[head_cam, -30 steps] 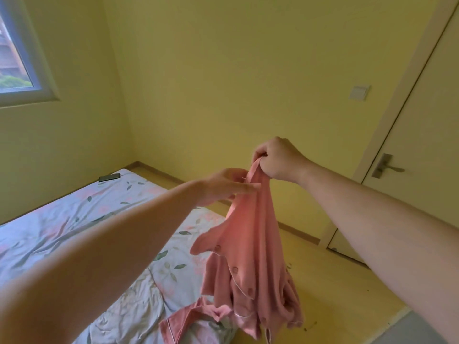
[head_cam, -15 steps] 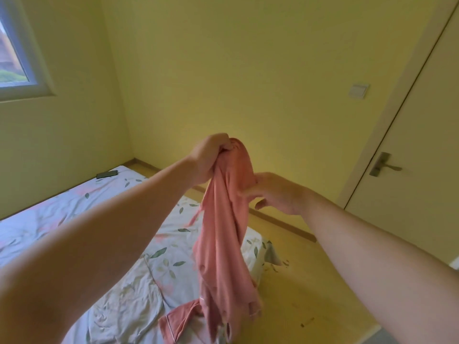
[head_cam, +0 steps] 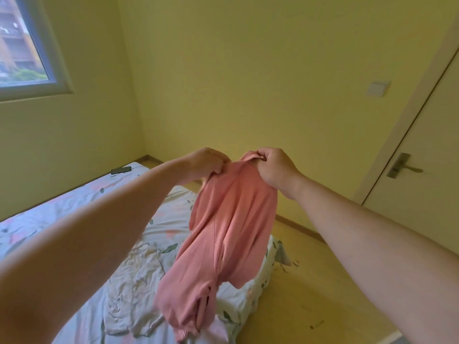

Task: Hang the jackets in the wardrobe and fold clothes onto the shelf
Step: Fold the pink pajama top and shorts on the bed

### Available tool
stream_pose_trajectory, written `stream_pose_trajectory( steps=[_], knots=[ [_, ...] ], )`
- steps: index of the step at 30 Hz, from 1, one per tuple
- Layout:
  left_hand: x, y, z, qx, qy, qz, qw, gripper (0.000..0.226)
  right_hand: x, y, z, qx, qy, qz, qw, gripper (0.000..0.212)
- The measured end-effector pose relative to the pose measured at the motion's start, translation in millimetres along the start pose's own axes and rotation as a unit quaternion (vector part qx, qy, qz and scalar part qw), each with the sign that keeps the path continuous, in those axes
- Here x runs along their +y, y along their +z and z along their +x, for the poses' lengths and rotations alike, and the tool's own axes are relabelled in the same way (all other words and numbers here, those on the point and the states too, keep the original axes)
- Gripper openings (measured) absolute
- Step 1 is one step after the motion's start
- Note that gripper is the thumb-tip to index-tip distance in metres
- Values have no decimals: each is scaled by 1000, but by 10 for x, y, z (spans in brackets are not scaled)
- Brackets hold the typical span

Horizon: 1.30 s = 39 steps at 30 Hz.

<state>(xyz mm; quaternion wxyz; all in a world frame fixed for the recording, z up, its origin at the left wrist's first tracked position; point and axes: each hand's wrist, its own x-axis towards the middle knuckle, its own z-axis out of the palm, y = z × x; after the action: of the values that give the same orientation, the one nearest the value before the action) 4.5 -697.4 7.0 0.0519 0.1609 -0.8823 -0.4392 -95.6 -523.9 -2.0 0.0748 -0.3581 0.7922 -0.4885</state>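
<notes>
— What are they holding?

— A pink garment (head_cam: pixel 231 227), lifted up in the air over the near corner of the bed (head_cam: pixel 74 212). Both hands have it by its top edge, close together but not touching.

— How are the hands set?

— The left hand (head_cam: pixel 207 161) pinches the cloth on its side, fingers curled down onto it. The right hand (head_cam: pixel 275 167) has its fingers closed round a bunched fold at the very top, with the back of the hand turned toward the person. Both bare arms reach well forward.

— And the rest of the garment?

— It hangs down from the two grips in long folds, wider in the middle. The lower end is blurred. It comes down in front of the sheet, but I can't tell whether it touches the bed.

— Anything else on the bed?

— A floral sheet with green leaves. A crumpled pale cloth (head_cam: pixel 139 281) lies just left of the hanging end; I can't tell if it's clothing or bedding. A dark phone (head_cam: pixel 121 170) lies at the far corner, near the wall.

— And around the room?

— A window (head_cam: pixel 22 45) up on the left. On the right there's a door (head_cam: pixel 427 219) with a metal lever handle (head_cam: pixel 403 166), and a light switch (head_cam: pixel 378 88) on the yellow wall beside the frame.
</notes>
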Motion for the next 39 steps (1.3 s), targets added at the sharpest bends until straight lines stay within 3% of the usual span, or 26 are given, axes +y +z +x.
stream_pose_trajectory(
  steps=[2,4,6,9,13,15,17,18,20,21,23,26,29,32,36,39],
  knots=[
    [-18,-31,-42,-17,17,-4,1000,12,5,10,15,-20,1,-7,1000,24],
    [-54,-66,-65,-35,24,54,998,29,32,47,9,-35,2,-34,999,19],
    [-94,-87,-53,-5,42,83,996,31,64,89,-32,-54,6,-53,997,23],
    [-85,-144,-29,59,66,-125,988,15,183,110,-130,-133,29,-55,989,51],
    [6,-204,-18,121,55,-399,907,19,354,162,-386,-362,96,-182,909,63],
    [15,-234,28,165,40,-442,881,27,472,205,-419,-362,100,-266,888,58],
    [-23,-236,44,194,35,-326,925,36,435,183,-365,-271,98,-252,924,47],
    [-50,-213,34,173,37,-252,951,31,374,151,-327,-210,102,-196,952,44],
    [-98,-131,-30,66,33,-120,990,15,219,66,-231,-109,97,-50,988,32],
    [-130,-84,-74,10,30,-34,999,18,149,13,-179,-75,89,-11,993,27],
    [-171,1,-153,-83,27,153,984,27,62,-66,-99,-46,72,3,996,23],
    [-124,49,-218,-129,10,266,955,24,35,-140,-94,-79,60,-35,994,24],
    [-75,-134,-189,24,35,316,948,10,150,-179,-246,-236,122,-54,963,31],
    [-127,-376,-182,164,54,193,966,41,321,-114,-463,-376,176,-119,902,37],
    [-212,-588,-277,311,77,-4,947,37,528,141,-663,-472,137,-259,832,34],
    [-314,-753,-457,370,58,-97,922,37,564,303,-773,-513,147,-304,789,50]
  ],
)
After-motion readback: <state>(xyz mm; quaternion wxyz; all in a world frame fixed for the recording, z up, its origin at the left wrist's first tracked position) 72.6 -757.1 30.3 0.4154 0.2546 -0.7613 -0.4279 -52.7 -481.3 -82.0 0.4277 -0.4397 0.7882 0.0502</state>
